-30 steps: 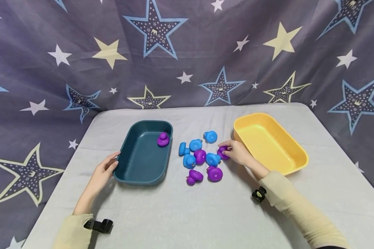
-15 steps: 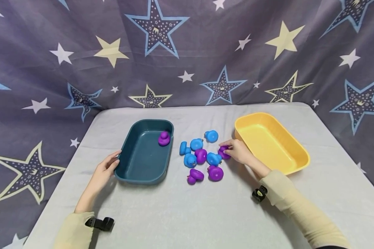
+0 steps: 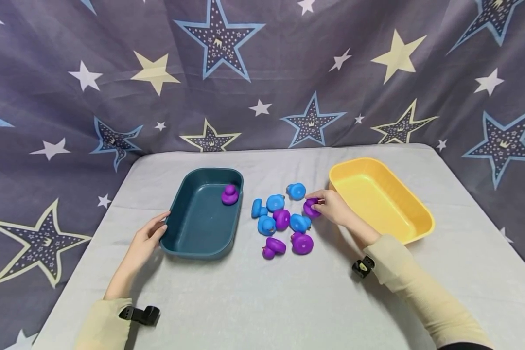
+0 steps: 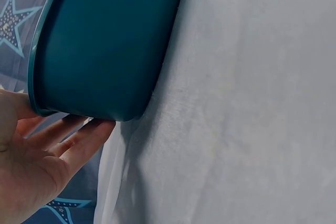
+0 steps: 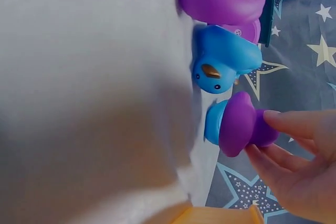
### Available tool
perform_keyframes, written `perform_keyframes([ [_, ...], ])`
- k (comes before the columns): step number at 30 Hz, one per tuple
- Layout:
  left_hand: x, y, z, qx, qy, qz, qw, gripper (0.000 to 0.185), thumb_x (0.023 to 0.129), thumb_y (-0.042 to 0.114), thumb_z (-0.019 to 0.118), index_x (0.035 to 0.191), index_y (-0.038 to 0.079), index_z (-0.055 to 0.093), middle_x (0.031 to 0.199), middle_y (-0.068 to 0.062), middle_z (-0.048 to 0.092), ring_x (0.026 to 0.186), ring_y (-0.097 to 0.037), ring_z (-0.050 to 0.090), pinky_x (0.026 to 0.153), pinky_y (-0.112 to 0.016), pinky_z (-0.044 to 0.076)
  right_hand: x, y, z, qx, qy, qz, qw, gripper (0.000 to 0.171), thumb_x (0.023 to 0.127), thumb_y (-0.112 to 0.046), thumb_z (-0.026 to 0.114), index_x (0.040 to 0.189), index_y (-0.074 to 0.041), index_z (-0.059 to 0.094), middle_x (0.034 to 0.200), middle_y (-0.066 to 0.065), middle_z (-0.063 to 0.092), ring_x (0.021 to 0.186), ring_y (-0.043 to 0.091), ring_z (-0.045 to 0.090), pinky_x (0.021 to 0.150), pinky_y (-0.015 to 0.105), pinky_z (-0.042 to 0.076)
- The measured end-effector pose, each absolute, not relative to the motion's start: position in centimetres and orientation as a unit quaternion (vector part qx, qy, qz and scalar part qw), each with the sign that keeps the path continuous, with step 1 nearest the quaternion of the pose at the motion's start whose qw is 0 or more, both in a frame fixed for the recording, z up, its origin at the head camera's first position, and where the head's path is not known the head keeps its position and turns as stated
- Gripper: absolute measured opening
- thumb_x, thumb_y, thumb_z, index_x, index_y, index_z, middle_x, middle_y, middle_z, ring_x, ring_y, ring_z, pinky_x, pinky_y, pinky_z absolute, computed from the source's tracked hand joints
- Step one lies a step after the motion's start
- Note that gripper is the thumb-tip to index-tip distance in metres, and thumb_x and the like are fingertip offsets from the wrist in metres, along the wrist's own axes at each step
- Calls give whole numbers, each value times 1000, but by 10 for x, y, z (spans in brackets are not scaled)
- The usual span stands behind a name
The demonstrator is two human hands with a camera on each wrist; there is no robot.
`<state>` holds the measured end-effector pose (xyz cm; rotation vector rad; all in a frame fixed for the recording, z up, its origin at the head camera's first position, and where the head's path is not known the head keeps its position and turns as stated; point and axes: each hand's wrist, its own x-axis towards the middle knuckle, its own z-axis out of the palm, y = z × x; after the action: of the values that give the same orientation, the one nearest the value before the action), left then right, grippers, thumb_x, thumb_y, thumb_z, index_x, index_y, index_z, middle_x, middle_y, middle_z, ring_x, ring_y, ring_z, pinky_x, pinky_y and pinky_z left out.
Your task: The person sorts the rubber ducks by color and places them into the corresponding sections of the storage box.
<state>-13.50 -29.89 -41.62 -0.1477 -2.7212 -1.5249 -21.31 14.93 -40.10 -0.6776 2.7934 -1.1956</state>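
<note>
My right hand pinches a purple rubber duck by its head, between thumb and fingers. In the right wrist view the duck lies sideways, base facing left, overlapping a blue duck behind it. My left hand rests its fingers against the near-left side of a dark teal bin. In the left wrist view those fairly straight fingers touch the bin's outer end wall. One purple duck sits upright inside that bin, by its right wall.
Between the bins lie several blue ducks and purple ducks, some tipped over. A yellow bin stands at the right, just behind my right hand. A star-patterned curtain hangs behind the cloth-covered table.
The purple duck in my right hand has risen slightly from its spot beside the blue duck. My left hand stays at the teal bin.
</note>
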Motion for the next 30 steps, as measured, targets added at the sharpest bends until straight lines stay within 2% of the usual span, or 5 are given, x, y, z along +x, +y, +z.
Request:
perform_keyframes([
  [8, -136, -299, -418, -58, -867, -495, 18, 44, 95, 20, 40, 133, -2, 35, 114, -30, 49, 88, 9, 47, 66, -15, 46, -216, 147, -396, -223, 890, -398, 17, 29, 78, 9, 57, 107, 10, 58, 106, 26, 58, 100, 36, 54, 84, 40, 45],
  [19, -136, -299, -417, -53, -867, -495, 13, 45, 95, 20, 40, 135, 1, 33, 120, -30, 46, 92, 11, 45, 67, -14, 46, -219, 132, -385, -222, 890, -399, 16, 29, 81, 5, 57, 110, 5, 59, 109, 21, 59, 103, 33, 54, 85, 38, 44],
  [30, -136, -299, -417, -54, -866, -497, 17, 44, 95, 19, 41, 134, -1, 34, 120, -30, 46, 91, 12, 44, 67, -13, 46, -221, 115, -377, -242, 874, -420, 24, 29, 81, 5, 56, 110, 8, 58, 109, 22, 58, 103, 32, 53, 85, 37, 44],
])
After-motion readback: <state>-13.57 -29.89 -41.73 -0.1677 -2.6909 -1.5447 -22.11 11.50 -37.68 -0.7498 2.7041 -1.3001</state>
